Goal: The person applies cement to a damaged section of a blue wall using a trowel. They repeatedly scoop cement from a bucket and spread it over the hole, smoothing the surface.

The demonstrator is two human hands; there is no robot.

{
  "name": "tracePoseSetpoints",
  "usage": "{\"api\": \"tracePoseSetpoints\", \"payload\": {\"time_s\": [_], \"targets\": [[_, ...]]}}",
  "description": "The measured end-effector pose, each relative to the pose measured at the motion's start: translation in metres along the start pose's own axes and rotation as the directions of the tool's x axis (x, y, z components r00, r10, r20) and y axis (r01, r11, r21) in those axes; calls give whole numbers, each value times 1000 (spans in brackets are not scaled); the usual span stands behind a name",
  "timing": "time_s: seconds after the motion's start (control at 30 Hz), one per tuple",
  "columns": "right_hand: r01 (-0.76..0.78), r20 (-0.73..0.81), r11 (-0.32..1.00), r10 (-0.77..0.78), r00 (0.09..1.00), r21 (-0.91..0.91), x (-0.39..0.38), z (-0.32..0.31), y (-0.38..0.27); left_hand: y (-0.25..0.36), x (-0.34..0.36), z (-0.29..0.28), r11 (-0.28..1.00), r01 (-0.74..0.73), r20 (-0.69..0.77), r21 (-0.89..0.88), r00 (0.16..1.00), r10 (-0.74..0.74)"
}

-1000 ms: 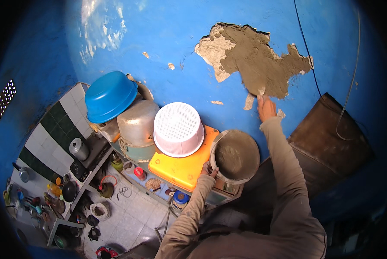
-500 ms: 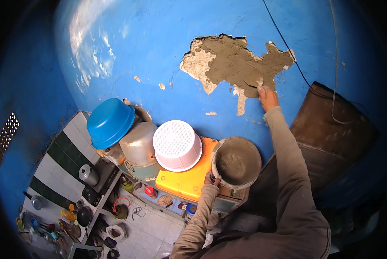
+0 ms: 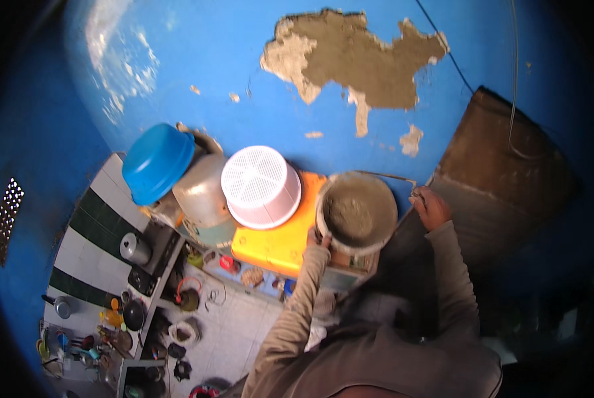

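My left hand (image 3: 318,240) is closed on the near left rim of a round, mortar-crusted bucket (image 3: 390,219). Grey wet mortar (image 3: 351,211) lies inside it. To the right of the bucket, my right hand (image 3: 432,208) is closed round the handle of a trowel (image 3: 388,176). Its thin blade appears edge-on, reaching left over the bucket's far rim. Up on the blue wall (image 3: 204,60), smooth brown mortar (image 3: 360,63) covers most of a broken patch. Pale bare plaster (image 3: 289,60) shows along its left side and in a strip below.
The bucket stands beside a yellow-orange lid (image 3: 270,249) carrying a pale pink strainer (image 3: 260,189). A metal pot (image 3: 204,189) and blue basin (image 3: 156,162) are stacked to the left. A brown panel (image 3: 489,159) leans at right. Dark cables (image 3: 453,61) hang down the wall.
My right hand has come down from the wall patch with the trowel, to beside the bucket. My left hand stays on the rim. The view has tilted downward, so the patch sits higher.
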State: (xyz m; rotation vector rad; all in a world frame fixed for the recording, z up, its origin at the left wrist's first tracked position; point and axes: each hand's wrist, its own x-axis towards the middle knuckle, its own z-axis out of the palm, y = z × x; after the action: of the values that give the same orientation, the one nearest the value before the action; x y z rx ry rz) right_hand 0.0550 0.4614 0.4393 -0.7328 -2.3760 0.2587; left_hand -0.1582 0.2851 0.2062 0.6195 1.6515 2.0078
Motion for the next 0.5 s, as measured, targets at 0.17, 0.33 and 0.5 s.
{"api": "tracePoseSetpoints", "payload": {"time_s": [0.17,0.33,0.5], "targets": [[51,266,954,31,963,-296,-35,7,1,1,-1,4,984,12,97,-180,995,5],[79,284,919,37,958,-386,-64,47,19,26,-21,6,987,116,99,-113,989,-105],[-146,251,937,231,940,-317,-69,90,8,11,-29,4,996,-61,24,-61,998,62]]}}
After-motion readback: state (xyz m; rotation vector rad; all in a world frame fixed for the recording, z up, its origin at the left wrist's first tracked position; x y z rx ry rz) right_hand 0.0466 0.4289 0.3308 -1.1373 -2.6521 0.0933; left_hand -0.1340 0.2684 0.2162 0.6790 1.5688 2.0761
